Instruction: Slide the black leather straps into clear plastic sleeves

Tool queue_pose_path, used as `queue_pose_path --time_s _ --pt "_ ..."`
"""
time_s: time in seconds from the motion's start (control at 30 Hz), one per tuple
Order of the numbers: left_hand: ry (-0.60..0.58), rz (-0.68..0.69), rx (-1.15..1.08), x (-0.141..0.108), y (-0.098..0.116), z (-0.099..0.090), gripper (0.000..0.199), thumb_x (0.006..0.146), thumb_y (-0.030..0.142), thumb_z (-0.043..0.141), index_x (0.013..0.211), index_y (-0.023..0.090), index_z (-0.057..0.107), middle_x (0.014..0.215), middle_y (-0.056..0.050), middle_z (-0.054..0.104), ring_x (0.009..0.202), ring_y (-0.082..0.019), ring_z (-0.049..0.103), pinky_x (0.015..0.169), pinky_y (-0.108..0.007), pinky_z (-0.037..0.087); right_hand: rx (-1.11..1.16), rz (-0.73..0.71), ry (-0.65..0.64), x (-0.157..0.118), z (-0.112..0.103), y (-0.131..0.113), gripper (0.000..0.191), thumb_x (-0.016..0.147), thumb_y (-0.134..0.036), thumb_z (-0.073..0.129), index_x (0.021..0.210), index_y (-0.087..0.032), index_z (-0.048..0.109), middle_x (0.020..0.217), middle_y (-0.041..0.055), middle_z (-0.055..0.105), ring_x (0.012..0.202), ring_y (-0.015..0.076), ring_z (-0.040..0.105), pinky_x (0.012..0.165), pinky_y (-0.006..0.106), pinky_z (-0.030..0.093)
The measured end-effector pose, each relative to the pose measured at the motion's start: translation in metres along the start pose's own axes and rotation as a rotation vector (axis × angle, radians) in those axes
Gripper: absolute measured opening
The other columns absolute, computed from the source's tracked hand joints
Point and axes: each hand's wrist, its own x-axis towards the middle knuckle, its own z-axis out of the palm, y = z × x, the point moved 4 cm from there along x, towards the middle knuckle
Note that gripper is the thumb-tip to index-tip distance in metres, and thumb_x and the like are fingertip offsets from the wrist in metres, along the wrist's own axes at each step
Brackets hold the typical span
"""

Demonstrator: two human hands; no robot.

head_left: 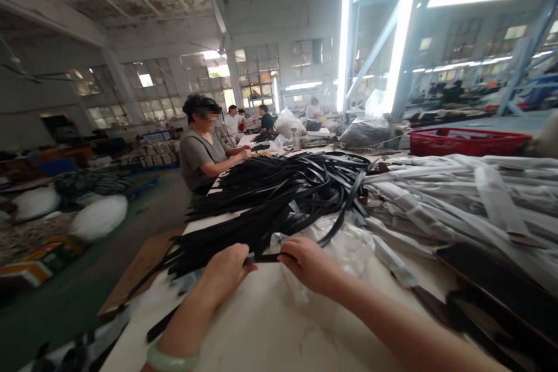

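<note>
A short stretch of black belt strap spans the gap between my two hands, just above the white tabletop. My left hand, with a pale green bangle on its wrist, is closed on the strap's left part; something small and grey shows at its fingertips. The fingers of my right hand curl over the strap farther right. Clear plastic lies crumpled behind and beside that hand. Beyond both hands spreads a large heap of black belt straps.
Belts in white wrapping cover the table's right side, near a red crate. Across the table's left edge a co-worker handles things. White sacks sit on the floor at left. A dark flat board lies at near right.
</note>
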Motion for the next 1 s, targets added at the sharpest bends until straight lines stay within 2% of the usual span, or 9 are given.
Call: queue_pose_path --time_s 0.13,0.3,0.43,0.57,0.63,0.73,0.83,0.9,1.0 --pt "-0.023 -0.007 0.001 0.003 0.000 0.004 0.025 0.084 0.043 0.055 0.090 0.019 0.060 0.089 -0.009 0.068 0.089 -0.027 0.064 0.072 -0.030 0.042 0.024 -0.002 0.010 -0.001 0.002 0.005 0.020 0.092 -0.021 0.048 0.078 -0.017 0.061 0.073 0.0031 0.060 0.073 0.0168 0.056 0.067 0.026 0.037" --pt "-0.029 0.056 -0.011 0.003 0.001 0.008 0.032 0.083 0.050 0.056 0.079 0.019 0.065 0.087 -0.009 0.068 0.089 -0.027 0.064 0.075 -0.031 0.044 -0.070 0.010 -0.044 -0.004 0.002 0.004 0.019 0.092 -0.021 0.050 0.078 -0.017 0.062 0.075 0.0027 0.062 0.076 0.0172 0.057 0.072 0.028 0.035" --pt "-0.004 0.092 0.006 0.005 0.021 0.013 0.030 0.085 0.044 0.055 0.080 0.017 0.068 0.088 -0.010 0.069 0.089 -0.027 0.064 0.076 -0.031 0.045 -0.168 -0.008 -0.051 -0.005 0.008 -0.008 0.018 0.093 -0.023 0.051 0.078 -0.018 0.061 0.077 0.0021 0.063 0.079 0.0174 0.058 0.076 0.030 0.035" --pt "-0.001 0.110 0.025 0.007 0.038 0.019 0.027 0.087 0.040 0.053 0.083 0.017 0.068 0.085 -0.010 0.069 0.085 -0.026 0.065 0.072 -0.031 0.046 -0.273 -0.059 -0.045 -0.005 0.016 -0.016 0.021 0.092 -0.033 0.055 0.077 -0.020 0.060 0.077 0.0019 0.064 0.078 0.0190 0.058 0.079 0.031 0.036" --pt "-0.004 0.105 0.036 0.007 0.036 0.017 0.026 0.087 0.038 0.053 0.083 0.017 0.068 0.085 -0.010 0.069 0.085 -0.027 0.065 0.072 -0.031 0.046 -0.317 -0.037 -0.075 -0.004 0.012 -0.009 0.020 0.089 -0.037 0.059 0.080 -0.020 0.062 0.078 0.0023 0.066 0.080 0.0198 0.060 0.085 0.033 0.036" --pt "0.003 0.065 0.054 0.005 0.022 0.008 0.026 0.087 0.037 0.053 0.081 0.016 0.067 0.086 -0.012 0.069 0.086 -0.029 0.065 0.073 -0.034 0.047 -0.378 0.042 -0.171 -0.003 0.002 0.010 0.016 0.088 -0.032 0.061 0.080 -0.019 0.064 0.078 0.0033 0.068 0.082 0.0204 0.063 0.094 0.035 0.032" --pt "0.021 0.010 0.077 0.004 0.017 0.002 0.024 0.088 0.027 0.047 0.080 0.015 0.065 0.084 -0.014 0.068 0.084 -0.030 0.066 0.071 -0.036 0.047 -0.405 0.045 -0.232 -0.004 -0.002 0.014 0.014 0.091 -0.021 0.054 0.081 -0.020 0.065 0.077 0.0038 0.068 0.080 0.0202 0.063 0.086 0.033 0.036" --pt "0.032 0.001 0.092 0.002 0.024 0.003 0.024 0.087 0.018 0.041 0.081 0.014 0.065 0.085 -0.014 0.068 0.084 -0.029 0.065 0.071 -0.037 0.047 -0.417 0.006 -0.229 -0.005 0.000 0.003 0.013 0.089 -0.016 0.052 0.087 -0.020 0.065 0.077 0.0046 0.067 0.078 0.0207 0.061 0.079 0.033 0.037" --pt "0.034 0.036 0.101 0.001 0.039 0.009 0.026 0.086 0.013 0.039 0.085 0.015 0.065 0.087 -0.014 0.068 0.086 -0.028 0.065 0.073 -0.036 0.048 -0.396 -0.033 -0.194 -0.009 0.006 -0.013 0.018 0.089 -0.014 0.053 0.101 -0.021 0.064 0.080 0.0054 0.066 0.080 0.0211 0.060 0.077 0.032 0.036"
